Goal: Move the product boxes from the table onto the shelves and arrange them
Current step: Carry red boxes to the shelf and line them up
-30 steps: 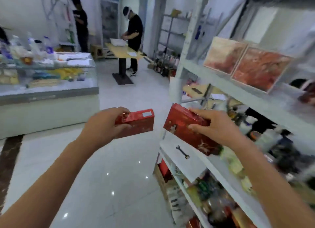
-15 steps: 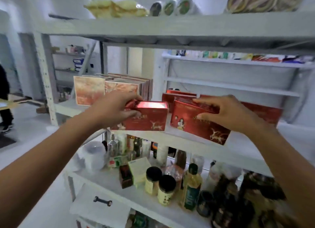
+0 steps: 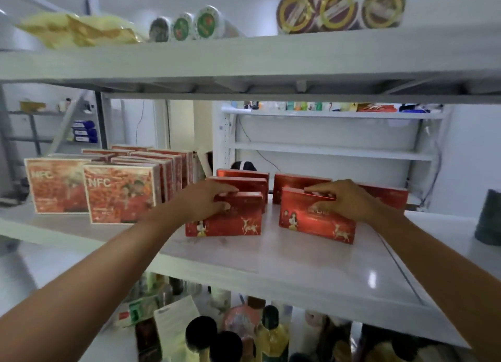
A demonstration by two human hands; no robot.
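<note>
1. The left red box stands upright on the middle shelf at the centre of the frame. It is close in front of the matching red boxes already lined up behind it.
2. The right red box stands right of centre on the same shelf. It looks skewed against the row behind; whether its base sits flat cannot be confirmed.
3. The left hand grips its box, fingers curled over the top edge and thumb on the front face. The right hand holds its box likewise, pinching the top edge.
4. Stacked NFC boxes occupy the left of the frame on the same shelf. Bottles crowd the shelf below, at the bottom of the frame.
5. Risk: if the right box is released while skewed, it may topple forward or leave the row crooked.
6. Risk: pushing either box back hard could shunt the rear boxes out of line.
7. Risk: a box dragged off the front edge as a hand draws back would fall among the bottles.
</note>
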